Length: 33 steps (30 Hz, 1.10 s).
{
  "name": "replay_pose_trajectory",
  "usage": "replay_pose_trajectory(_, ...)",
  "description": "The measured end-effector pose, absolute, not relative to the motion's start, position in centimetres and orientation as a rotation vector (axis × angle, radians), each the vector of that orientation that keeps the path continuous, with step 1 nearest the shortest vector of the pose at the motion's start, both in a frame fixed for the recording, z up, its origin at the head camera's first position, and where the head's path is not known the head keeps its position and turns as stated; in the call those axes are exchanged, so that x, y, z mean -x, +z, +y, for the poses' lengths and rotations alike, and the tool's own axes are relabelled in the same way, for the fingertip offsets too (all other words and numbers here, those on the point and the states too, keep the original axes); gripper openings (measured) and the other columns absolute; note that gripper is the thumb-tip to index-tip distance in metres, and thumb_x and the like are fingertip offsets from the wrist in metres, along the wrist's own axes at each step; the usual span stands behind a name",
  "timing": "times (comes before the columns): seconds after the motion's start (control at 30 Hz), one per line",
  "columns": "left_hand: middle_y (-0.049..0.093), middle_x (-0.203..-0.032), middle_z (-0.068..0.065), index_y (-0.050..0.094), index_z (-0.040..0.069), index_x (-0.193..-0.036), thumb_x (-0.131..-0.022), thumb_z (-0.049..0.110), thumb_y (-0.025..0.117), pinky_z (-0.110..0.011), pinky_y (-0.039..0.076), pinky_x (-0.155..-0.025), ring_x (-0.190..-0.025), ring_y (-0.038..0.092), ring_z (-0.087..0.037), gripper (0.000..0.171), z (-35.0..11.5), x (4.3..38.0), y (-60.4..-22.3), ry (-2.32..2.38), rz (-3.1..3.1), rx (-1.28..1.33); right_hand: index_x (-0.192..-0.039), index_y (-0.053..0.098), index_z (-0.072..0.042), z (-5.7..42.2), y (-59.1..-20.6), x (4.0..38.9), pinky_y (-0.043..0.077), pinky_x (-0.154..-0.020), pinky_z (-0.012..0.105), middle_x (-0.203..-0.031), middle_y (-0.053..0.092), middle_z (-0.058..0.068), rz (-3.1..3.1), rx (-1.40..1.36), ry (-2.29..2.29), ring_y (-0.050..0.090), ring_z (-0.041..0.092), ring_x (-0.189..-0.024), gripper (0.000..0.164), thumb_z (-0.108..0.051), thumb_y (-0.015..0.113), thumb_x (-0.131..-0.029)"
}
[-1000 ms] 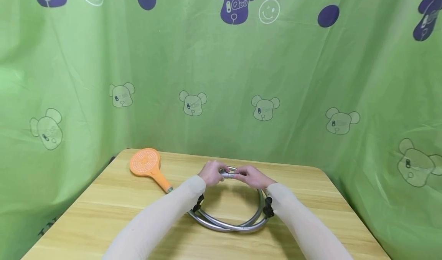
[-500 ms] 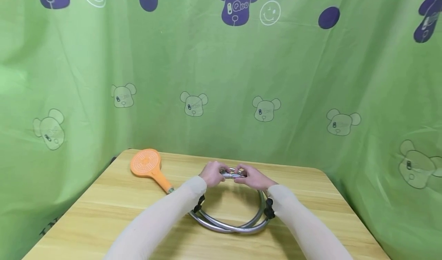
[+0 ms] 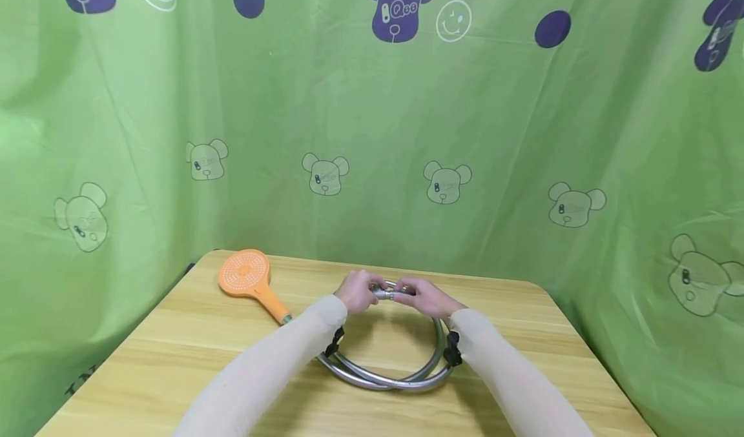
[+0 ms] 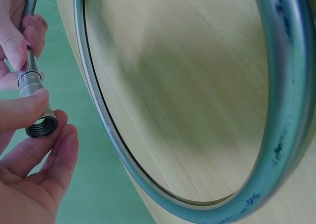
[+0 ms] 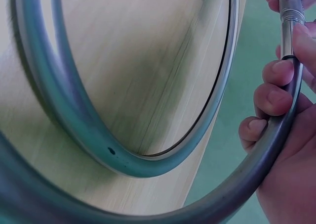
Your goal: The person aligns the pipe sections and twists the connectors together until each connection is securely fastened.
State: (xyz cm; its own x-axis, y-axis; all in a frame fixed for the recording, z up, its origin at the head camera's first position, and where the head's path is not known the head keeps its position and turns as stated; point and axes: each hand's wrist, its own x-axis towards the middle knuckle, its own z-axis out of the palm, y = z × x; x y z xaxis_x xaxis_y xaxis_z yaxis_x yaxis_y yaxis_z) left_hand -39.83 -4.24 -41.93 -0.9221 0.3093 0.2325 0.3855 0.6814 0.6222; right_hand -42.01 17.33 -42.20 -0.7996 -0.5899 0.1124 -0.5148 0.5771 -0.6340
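Observation:
A silver shower hose (image 3: 407, 383) lies coiled on the wooden table, joined at its left end to an orange shower head (image 3: 244, 273). Above the coil's far side, my left hand (image 3: 356, 292) pinches the hose's free-end metal connector (image 4: 32, 88) between thumb and fingers. In the left wrist view the connector's open mouth shows its inner threads. My right hand (image 3: 429, 297) holds the hose end just behind it, thumb on the metal sleeve (image 5: 286, 40) and fingers curled round the hose. Both hands are close together, with the connector between them.
The table (image 3: 192, 359) is light wood with rounded far corners. A green curtain (image 3: 372, 101) with bear-head prints hangs behind it and along both sides. Black wrist straps (image 3: 452, 349) sit close over the coiled hose.
The right hand's fingers and thumb have shifted slightly at the hose end beside the connector. The left hand keeps its pinch; the shower head and coil stay in place.

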Motion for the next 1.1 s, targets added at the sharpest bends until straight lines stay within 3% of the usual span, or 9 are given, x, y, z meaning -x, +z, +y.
replay_pose_trajectory(0.13,0.075,-0.096,-0.004,0.077,0.012,-0.108,-0.074,-0.006,0.079,-0.025,0.051,-0.067,-0.078,0.061,-0.013,0.039,-4.22,39.89,-42.01,-1.077,-2.788,0.578,-0.103,0.068,-0.005,17.36,-42.01,41.94,0.040,-0.065,0.028,-0.083,0.056,0.001,2.703,0.985,-0.983,0.047,0.015,-0.074,0.022,-0.026,0.060,-0.101)
replay_pose_trajectory(0.37,0.074,-0.094,-0.003,0.078,0.013,-0.108,-0.074,-0.003,0.081,-0.025,0.049,-0.065,-0.077,0.059,-0.013,0.038,-4.21,40.21,-42.01,-1.051,-2.785,0.592,-0.098,0.071,-0.012,17.27,-41.86,42.04,0.034,-0.060,0.027,-0.073,0.045,-0.001,2.704,0.927,-0.971,0.039,0.013,-0.066,0.026,-0.029,0.053,-0.105)
replay_pose_trajectory(0.5,0.074,-0.093,-0.004,0.078,0.015,-0.106,-0.073,-0.004,0.080,-0.026,0.050,-0.064,-0.076,0.059,-0.014,0.038,-4.26,40.28,-42.01,-1.077,-2.768,0.585,-0.105,0.069,-0.015,17.14,-41.86,41.96,0.037,-0.061,0.029,-0.079,0.053,0.004,2.695,0.835,-1.029,0.043,0.014,-0.068,0.021,-0.034,0.060,-0.101)
replay_pose_trajectory(0.67,0.074,-0.095,-0.005,0.078,0.015,-0.104,-0.072,-0.005,0.080,-0.027,0.050,-0.065,-0.077,0.059,-0.015,0.038,-4.33,40.15,-41.99,-1.096,-2.767,0.570,-0.108,0.061,-0.011,17.06,-42.14,41.90,0.040,-0.059,0.028,-0.079,0.054,0.002,2.661,0.852,-1.092,0.044,0.014,-0.066,0.019,-0.020,0.070,-0.094)
replay_pose_trajectory(0.87,0.074,-0.097,-0.005,0.078,0.016,-0.106,-0.074,-0.005,0.079,-0.026,0.051,-0.065,-0.079,0.060,-0.015,0.039,-4.23,40.02,-42.02,-1.096,-2.782,0.549,-0.106,0.061,-0.010,17.01,-42.09,41.73,0.040,-0.060,0.028,-0.080,0.053,0.001,2.656,0.876,-1.096,0.043,0.015,-0.066,0.015,-0.012,0.069,-0.094)
replay_pose_trajectory(1.1,0.073,-0.096,-0.005,0.077,0.016,-0.106,-0.074,-0.006,0.077,-0.026,0.051,-0.064,-0.077,0.060,-0.015,0.039,-4.16,40.03,-42.20,-1.108,-2.773,0.548,-0.104,0.065,-0.013,17.14,-41.87,41.81,0.042,-0.066,0.031,-0.089,0.059,0.003,2.673,0.934,-1.033,0.048,0.016,-0.073,0.007,-0.018,0.065,-0.098)
